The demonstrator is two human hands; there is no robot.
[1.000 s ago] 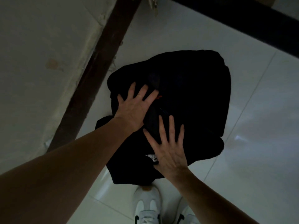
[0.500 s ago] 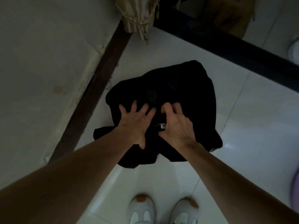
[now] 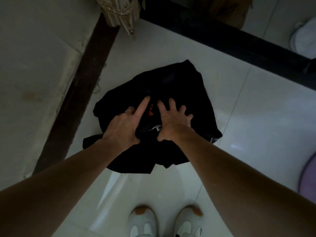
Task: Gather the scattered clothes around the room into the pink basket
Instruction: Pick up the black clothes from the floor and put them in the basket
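Note:
A black garment point(image 3: 186, 86) lies bunched on the white tiled floor in front of my feet. A small orange patch and a white label show between my hands. My left hand point(image 3: 125, 124) presses on its left side, the fingers curled into the cloth and the index finger stretched out. My right hand point(image 3: 172, 119) grips the cloth beside it with bent fingers. A curved pink-purple edge at the far right may be the basket point(image 3: 307, 177); only a sliver shows.
A dark baseboard point(image 3: 77, 93) runs along the pale wall at the left. A beige tasselled curtain point(image 3: 118, 11) hangs at the top. A dark frame point(image 3: 239, 41) crosses the upper right. My white shoes point(image 3: 143, 223) are at the bottom.
Both hands went from lying flat and spread on the garment to clenching into it, gathering the cloth into a smaller bunch. The view has risen and pulled back from the floor.

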